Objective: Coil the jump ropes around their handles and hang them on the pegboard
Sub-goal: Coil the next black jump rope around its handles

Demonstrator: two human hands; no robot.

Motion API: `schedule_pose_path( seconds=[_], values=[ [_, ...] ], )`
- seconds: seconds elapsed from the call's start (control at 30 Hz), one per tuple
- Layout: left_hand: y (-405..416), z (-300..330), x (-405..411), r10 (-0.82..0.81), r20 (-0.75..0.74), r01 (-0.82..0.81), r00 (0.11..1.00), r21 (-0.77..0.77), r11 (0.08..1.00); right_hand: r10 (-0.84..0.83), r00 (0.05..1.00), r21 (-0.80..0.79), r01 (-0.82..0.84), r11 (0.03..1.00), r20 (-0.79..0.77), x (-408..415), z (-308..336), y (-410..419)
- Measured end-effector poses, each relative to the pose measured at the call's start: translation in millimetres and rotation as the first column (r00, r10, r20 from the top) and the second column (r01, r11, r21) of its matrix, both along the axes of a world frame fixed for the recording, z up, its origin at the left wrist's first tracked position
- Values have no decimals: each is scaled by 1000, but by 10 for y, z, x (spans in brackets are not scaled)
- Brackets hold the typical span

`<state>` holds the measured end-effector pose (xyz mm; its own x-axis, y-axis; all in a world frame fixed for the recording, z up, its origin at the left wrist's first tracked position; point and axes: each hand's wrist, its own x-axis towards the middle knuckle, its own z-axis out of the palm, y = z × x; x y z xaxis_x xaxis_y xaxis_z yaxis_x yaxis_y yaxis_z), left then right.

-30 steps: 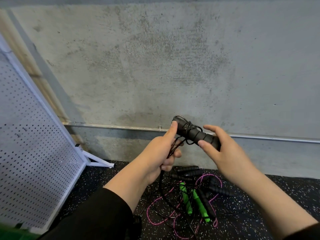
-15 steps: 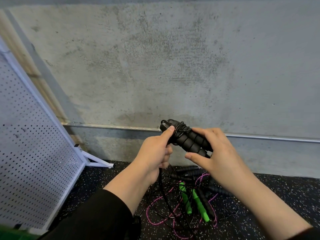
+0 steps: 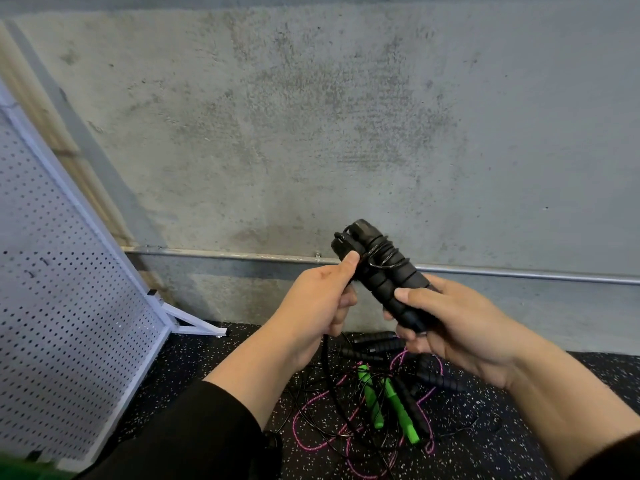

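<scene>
- The coiling step is in hand: the right hand (image 3: 460, 327) has its fingers clamped round the lower end of the paired black handles (image 3: 381, 275), right of frame centre, and the left hand (image 3: 322, 299) pinches the black rope (image 3: 327, 362) against them with the thumb.
- Only a few turns sit near the top; slack trails down to the floor pile (image 3: 381, 403) at bottom centre, so winding should go on, taut and even.
- The pegboard (image 3: 65, 306) leans at the left edge.
- Compared with half a second ago, the handles stand steeper and the right hand has slid lower.
</scene>
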<state>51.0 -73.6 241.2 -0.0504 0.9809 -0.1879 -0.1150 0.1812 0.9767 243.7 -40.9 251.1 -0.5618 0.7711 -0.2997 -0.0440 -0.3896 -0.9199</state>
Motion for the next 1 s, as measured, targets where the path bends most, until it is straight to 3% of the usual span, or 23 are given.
schedule_pose_path(
  seconds=[0.17, 0.23, 0.4, 0.53, 0.6, 0.73, 0.83, 1.0],
  values=[
    [-9, 26, -6, -88, -52, 82, 995, -110, 991, -316, 921, 443, 190, 876, 229, -1, 23, 51],
    [-22, 14, 17, -131, -74, 119, 989, -152, 981, -389, 847, 587, 118, 801, 361, 23, -15, 86],
    [-3, 5, 53, -180, -33, 168, 983, -237, 957, -489, 681, 743, -123, 658, 545, -73, -233, 53],
    [9, -38, 61, -125, 11, 124, 992, -267, 956, -490, 486, 685, -414, 600, 723, -188, -226, -44],
    [4, -80, 56, -89, 23, 92, 996, -262, 961, -435, 504, 659, -467, 589, 746, -216, -189, -111],
    [17, -100, 16, 2, 53, 12, 999, -252, 968, -349, 631, 680, -411, 607, 693, -245, -204, -130],
    [27, -95, 27, -3, 45, 14, 999, -238, 971, -441, 657, 751, -305, 585, 611, -255, -227, -107],
    [34, -117, 98, -3, 117, 30, 993, -236, 971, -584, 611, 829, -243, 504, 534, -225, -215, -77]
  ],
)
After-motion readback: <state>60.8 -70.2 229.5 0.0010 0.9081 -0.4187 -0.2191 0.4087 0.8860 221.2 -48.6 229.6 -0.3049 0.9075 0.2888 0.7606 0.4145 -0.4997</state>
